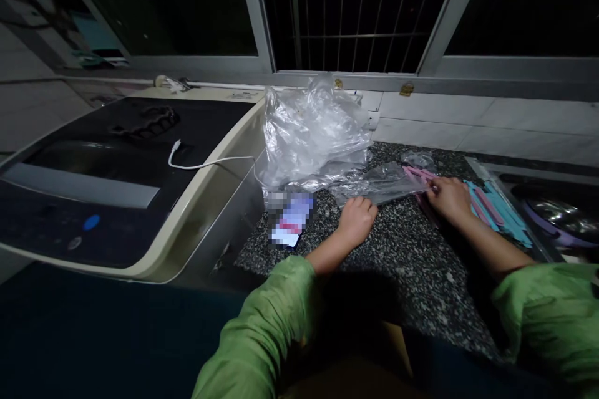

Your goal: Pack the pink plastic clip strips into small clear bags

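On the speckled stone counter, a clear plastic bag (374,184) lies flat. My left hand (358,221) is closed at its near edge, with the fingertips curled out of sight against the plastic. At the bag's right end, my right hand (449,197) pinches pink strips (418,173), whose tips overlap the clear plastic. Whether they are inside the bag I cannot tell. Beside and partly behind my right wrist lies a pile of light blue strips (508,215) with a few pink ones among them.
A heap of crumpled clear bags (318,131) stands against the wall. A lit phone (294,218) lies left of my left hand. A white cable (210,164) runs over the washing machine (187,224) at left. At right is a stove with a metal pan (561,215).
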`<state>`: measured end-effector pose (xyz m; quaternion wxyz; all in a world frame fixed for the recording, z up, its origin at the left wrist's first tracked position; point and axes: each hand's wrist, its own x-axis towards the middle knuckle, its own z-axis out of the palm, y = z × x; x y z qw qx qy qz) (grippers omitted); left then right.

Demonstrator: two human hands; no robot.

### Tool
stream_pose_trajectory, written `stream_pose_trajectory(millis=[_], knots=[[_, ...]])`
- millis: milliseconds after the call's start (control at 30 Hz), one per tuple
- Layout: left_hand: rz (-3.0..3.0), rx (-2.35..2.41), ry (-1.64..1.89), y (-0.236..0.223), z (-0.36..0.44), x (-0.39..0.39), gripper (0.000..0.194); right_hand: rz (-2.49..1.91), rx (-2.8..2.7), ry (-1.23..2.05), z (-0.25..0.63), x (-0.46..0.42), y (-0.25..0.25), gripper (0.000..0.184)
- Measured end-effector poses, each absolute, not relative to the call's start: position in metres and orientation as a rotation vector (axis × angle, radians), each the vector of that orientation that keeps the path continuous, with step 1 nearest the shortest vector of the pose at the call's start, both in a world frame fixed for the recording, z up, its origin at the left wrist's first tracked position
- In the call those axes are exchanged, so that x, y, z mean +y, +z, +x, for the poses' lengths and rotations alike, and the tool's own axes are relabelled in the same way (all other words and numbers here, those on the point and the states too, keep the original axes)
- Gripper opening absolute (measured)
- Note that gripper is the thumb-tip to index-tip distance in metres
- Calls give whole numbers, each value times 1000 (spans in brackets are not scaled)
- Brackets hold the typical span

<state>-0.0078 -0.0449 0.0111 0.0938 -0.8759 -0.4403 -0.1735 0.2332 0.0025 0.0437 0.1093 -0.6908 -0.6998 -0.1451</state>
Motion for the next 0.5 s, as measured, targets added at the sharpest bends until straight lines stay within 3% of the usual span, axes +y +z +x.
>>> stream_pose_trajectory(millis=[267, 500], knots=[[-2577, -1075, -518, 16, -40, -99, 26, -1588, -2159, -528, 244, -55, 34, 19], [-2672, -967, -448, -5, -63, -146, 26, -1807, -2239, -288, 220, -75, 16, 29]])
